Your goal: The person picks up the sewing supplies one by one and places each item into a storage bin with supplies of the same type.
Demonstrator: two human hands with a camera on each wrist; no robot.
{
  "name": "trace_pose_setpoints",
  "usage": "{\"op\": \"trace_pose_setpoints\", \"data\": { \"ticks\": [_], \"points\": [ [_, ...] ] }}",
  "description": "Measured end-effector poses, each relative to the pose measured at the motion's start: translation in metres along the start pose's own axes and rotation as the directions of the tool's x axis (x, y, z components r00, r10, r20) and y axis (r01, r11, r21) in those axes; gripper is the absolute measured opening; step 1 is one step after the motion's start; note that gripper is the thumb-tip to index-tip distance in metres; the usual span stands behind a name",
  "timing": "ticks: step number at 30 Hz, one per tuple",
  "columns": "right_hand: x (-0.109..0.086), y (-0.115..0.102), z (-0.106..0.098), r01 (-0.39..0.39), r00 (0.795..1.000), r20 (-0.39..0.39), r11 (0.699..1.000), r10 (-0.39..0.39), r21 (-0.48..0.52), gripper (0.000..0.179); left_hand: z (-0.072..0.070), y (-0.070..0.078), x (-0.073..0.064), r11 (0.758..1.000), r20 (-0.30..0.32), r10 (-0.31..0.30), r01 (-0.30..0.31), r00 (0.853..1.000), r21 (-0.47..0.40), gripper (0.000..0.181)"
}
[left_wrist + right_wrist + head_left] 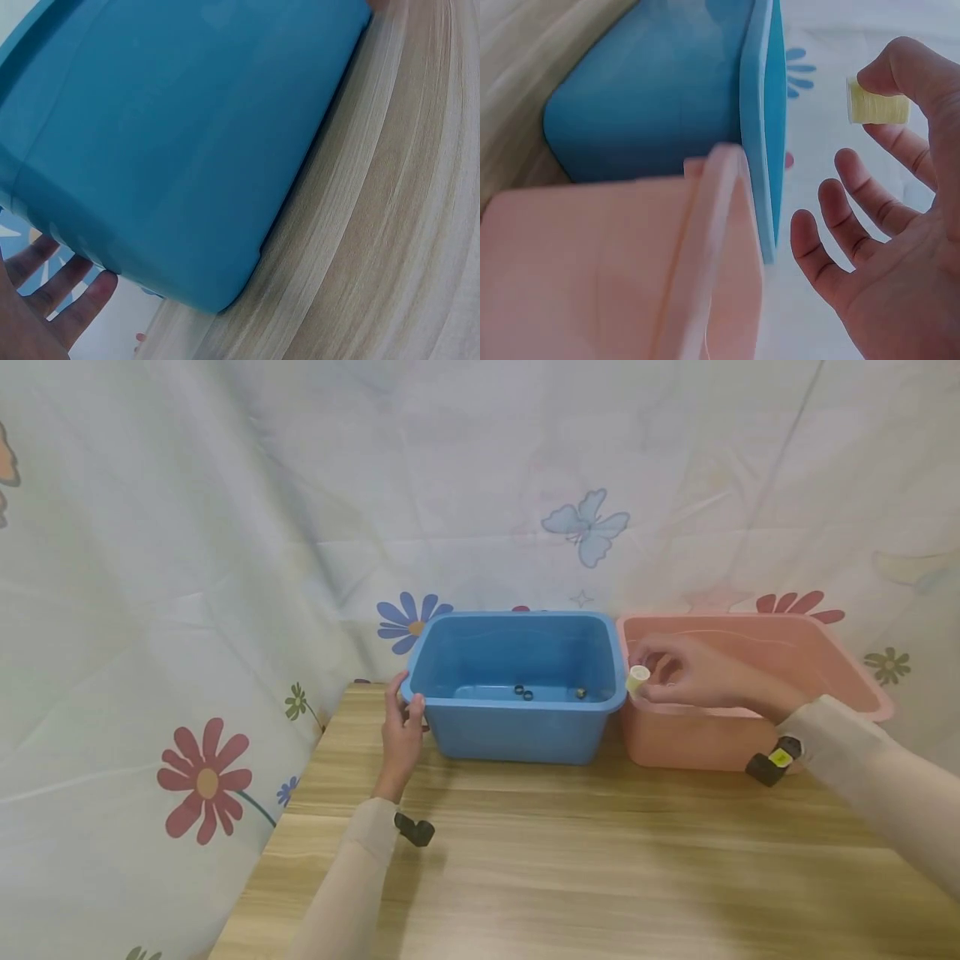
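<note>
My right hand (686,672) pinches a small spool of pale yellow thread (879,103) between thumb and index finger, the other fingers spread apart. In the head view the spool shows over the left end of the pink bin (712,743), close to the neighbouring blue rim. My left hand (402,735) holds the blue bin (517,735) at its near left corner, thumb at the front and fingers along the left side. Inside the blue bin lie two small dark rings (528,696) and a small brass-coloured piece (581,693).
Both bins stand side by side at the back of a wooden table (570,852). Behind them hangs a pale curtain (480,485) printed with flowers and butterflies. A line like a loose thread runs inside the pink bin along its back wall.
</note>
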State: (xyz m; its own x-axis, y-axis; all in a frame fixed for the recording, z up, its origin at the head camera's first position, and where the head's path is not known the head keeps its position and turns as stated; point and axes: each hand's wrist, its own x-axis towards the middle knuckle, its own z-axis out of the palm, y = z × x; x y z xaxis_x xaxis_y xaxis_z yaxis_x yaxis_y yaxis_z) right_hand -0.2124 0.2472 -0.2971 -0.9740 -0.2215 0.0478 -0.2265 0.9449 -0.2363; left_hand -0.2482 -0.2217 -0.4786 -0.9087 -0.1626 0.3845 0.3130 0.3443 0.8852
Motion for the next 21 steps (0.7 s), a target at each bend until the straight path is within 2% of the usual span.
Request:
{"op": "trace_pose_setpoints", "data": {
  "ticks": [1, 2, 3, 4, 5, 6, 7, 10, 13, 17, 21],
  "points": [
    [0.000, 0.000, -0.002, -0.015, 1.000, 0.018, 1.000, 0.015, -0.005, 0.100, 0.000, 0.000, 0.000, 1.000, 0.000, 0.002, -0.002, 1.000, -0.002, 0.050],
    [0.004, 0.000, -0.004, 0.053, 0.997, 0.047, 0.998, -0.053, 0.018, 0.075, 0.000, 0.000, 0.000, 1.000, 0.002, 0.005, -0.005, 1.000, -0.007, 0.050],
    [0.007, -0.001, -0.006, 0.110, 0.992, 0.061, 0.993, -0.112, 0.039, 0.056, 0.000, 0.000, 0.000, 1.000, 0.004, 0.004, -0.004, 1.000, -0.008, 0.050],
    [0.009, -0.001, -0.007, 0.143, 0.986, 0.076, 0.987, -0.149, 0.074, 0.042, 0.000, 0.000, 0.000, 1.000, 0.003, 0.003, -0.003, 1.000, -0.011, 0.050],
    [0.010, -0.001, -0.009, 0.151, 0.982, 0.096, 0.981, -0.164, 0.123, 0.038, 0.000, 0.000, 0.000, 1.000, 0.003, 0.003, -0.003, 1.000, -0.013, 0.050],
    [0.010, 0.000, -0.010, 0.128, 0.981, 0.120, 0.976, -0.150, 0.177, 0.042, 0.000, 0.000, 0.000, 1.000, 0.002, 0.001, -0.001, 1.000, -0.015, 0.049],
    [0.010, 0.002, -0.012, 0.103, 0.984, 0.127, 0.978, -0.128, 0.184, 0.047, -0.001, 0.000, 0.000, 1.000, 0.003, 0.000, 0.000, 1.000, -0.015, 0.050],
    [0.012, 0.013, -0.017, 0.026, 0.988, 0.148, 0.986, -0.051, 0.168, 0.052, -0.001, 0.000, 0.000, 1.000, 0.010, -0.001, 0.001, 1.000, -0.015, 0.051],
    [0.020, 0.028, -0.018, 0.014, 0.985, 0.169, 0.987, -0.041, 0.159, 0.054, -0.001, -0.001, 0.001, 1.000, 0.015, -0.004, 0.004, 1.000, -0.015, 0.052],
    [0.037, 0.046, -0.012, 0.062, 0.979, 0.165, 0.950, -0.116, 0.305, 0.055, -0.001, -0.001, 0.000, 1.000, 0.008, -0.006, 0.006, 1.000, -0.016, 0.052],
    [0.052, 0.060, -0.004, 0.149, 0.979, 0.071, 0.912, -0.189, 0.382, 0.037, -0.001, 0.000, 0.000, 1.000, 0.006, -0.007, 0.007, 1.000, -0.011, 0.053]
  ]
}}
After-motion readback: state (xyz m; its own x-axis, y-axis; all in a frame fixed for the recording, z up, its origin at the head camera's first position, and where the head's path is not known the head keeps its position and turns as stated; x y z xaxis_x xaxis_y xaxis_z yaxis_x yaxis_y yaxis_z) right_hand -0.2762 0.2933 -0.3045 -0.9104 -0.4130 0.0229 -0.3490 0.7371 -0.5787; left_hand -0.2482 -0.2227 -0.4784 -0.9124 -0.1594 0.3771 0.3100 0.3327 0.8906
